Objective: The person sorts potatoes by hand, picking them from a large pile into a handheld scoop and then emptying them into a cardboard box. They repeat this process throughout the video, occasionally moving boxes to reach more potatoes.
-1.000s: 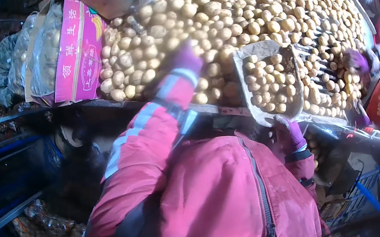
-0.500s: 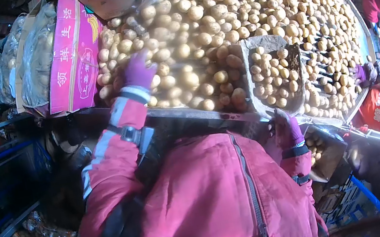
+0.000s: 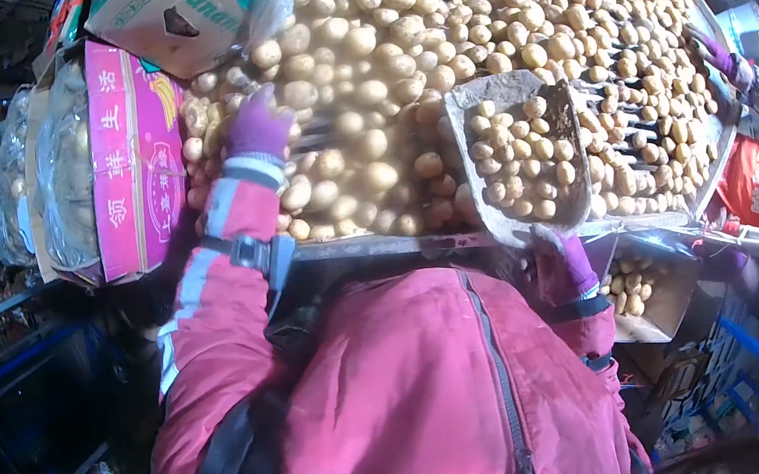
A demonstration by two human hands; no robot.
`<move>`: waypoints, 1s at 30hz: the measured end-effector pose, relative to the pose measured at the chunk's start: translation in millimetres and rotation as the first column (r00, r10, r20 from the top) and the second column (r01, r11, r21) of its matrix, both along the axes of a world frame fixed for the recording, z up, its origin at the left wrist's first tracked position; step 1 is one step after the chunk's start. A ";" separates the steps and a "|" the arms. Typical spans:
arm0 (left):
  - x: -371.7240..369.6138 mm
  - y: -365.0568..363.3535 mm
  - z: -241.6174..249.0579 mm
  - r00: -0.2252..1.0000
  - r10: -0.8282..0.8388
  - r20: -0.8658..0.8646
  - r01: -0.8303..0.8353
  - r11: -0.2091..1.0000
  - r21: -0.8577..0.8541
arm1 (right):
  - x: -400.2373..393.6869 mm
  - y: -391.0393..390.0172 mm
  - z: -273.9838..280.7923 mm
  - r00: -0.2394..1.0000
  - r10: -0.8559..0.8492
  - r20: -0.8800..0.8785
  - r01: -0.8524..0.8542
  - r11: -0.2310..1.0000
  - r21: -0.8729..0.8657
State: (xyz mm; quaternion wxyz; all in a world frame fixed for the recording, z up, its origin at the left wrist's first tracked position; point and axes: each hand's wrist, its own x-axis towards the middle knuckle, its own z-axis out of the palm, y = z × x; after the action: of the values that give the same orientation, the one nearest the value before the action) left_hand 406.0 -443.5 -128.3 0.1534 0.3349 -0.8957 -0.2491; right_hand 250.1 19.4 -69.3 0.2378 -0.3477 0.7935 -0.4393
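Note:
My left hand, in a purple glove, is over the loose potatoes near the pink carton. Its fingers reach forward, slightly apart, and I see nothing held in them. My right hand, also gloved in purple, is closed at the near end of a worn, grey scoop; the fingers are partly in shadow. Several potatoes lie in the scoop, which rests on the sorting table with its mouth facing away from me. Potatoes around my left hand look blurred.
A pink carton with plastic-wrapped contents stands at left, with a banana box behind it. The table's metal rim runs before me. A carton of potatoes sits below right. A co-worker's gloved hand is at the right edge.
The view has shifted, bringing more of the banana box and lower-right carton into sight. My left hand is slightly farther forward beside the pink carton. The co-worker's hand has moved up along the right edge.

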 end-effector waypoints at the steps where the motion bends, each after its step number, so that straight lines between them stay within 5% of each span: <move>1: -0.6 -12.7 -7.3 1.000 -0.020 -0.004 0.019 0.984 -0.178 | 4.9 5.7 -17.7 0.956 -0.119 0.269 0.142 0.988 -0.068; 2: -16.2 -12.9 3.9 0.968 -0.017 0.249 0.050 0.991 -0.126 | 6.6 8.3 -24.7 0.894 -0.173 0.413 0.229 0.969 -0.091; 4: -43.1 7.0 9.5 0.932 -0.018 0.363 -0.066 0.974 0.218 | 7.6 11.4 -33.0 0.789 -0.236 0.567 0.358 0.927 -0.112; 5: -46.3 24.2 -7.1 0.908 -0.128 0.398 0.181 0.978 -0.099 | 7.7 7.2 -30.8 0.760 -0.255 0.598 0.387 0.917 -0.101; 7: -49.7 69.4 -3.0 0.949 -0.195 0.249 0.229 0.967 -0.113 | 7.2 -2.4 -19.5 0.683 -0.302 0.665 0.443 0.895 -0.049; 8: -51.0 86.5 14.6 0.995 -0.091 0.035 0.081 0.973 0.218 | 5.2 -2.5 -18.5 0.686 -0.309 0.659 0.434 0.901 -0.029; 9: -45.9 89.1 7.0 0.960 -0.281 0.003 0.280 0.955 0.098 | 3.3 -2.5 -17.5 0.688 -0.315 0.653 0.424 0.906 -0.010; 10: -39.0 91.4 0.3 0.886 -0.463 -0.003 0.463 0.886 -0.023 | 0.4 3.7 -23.1 0.738 -0.296 0.607 0.379 0.925 -0.010; 11: -40.6 103.7 16.9 0.938 -0.343 -0.046 0.346 0.920 0.187 | -1.7 4.4 -24.0 0.834 -0.245 0.495 0.302 0.952 -0.039; 13: -55.5 93.8 55.3 0.879 -0.422 0.222 0.430 0.903 0.012 | -7.7 2.1 -15.7 0.981 -0.111 0.160 0.124 0.989 -0.076; 15: -44.1 57.2 19.5 0.967 -0.213 -0.137 0.245 0.928 0.282 | -8.0 -2.8 -7.6 0.992 -0.036 -0.120 0.023 0.994 -0.102; 18: -56.9 27.0 18.3 0.979 -0.202 0.014 0.199 0.973 0.120 | -8.0 -8.9 -3.9 0.975 -0.053 -0.217 0.020 0.989 -0.149; 24: -77.9 4.9 -12.5 0.990 -0.131 -0.041 0.135 0.986 0.103 | -3.5 9.7 -31.1 0.935 -0.155 0.319 0.191 0.978 -0.085; 27: -65.2 9.0 -7.8 0.951 -0.265 0.159 0.260 0.964 0.054 | -7.6 4.7 -23.6 0.803 -0.237 0.547 0.323 0.944 -0.065; 28: -66.4 15.5 -0.5 0.969 -0.179 0.168 0.139 0.964 0.226 | -11.3 3.7 -13.7 0.773 -0.248 0.583 0.323 0.946 -0.025; 30: -62.6 13.7 -16.5 0.901 -0.393 0.185 0.412 0.908 -0.074 | -6.0 5.7 -11.4 0.752 -0.267 0.603 0.351 0.936 -0.023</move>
State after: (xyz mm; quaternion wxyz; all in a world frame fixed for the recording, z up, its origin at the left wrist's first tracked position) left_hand 343.4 -429.8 -144.8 0.0419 0.1529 -0.9676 -0.1964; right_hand 244.1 25.1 -80.7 0.3729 -0.0726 0.6945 -0.6111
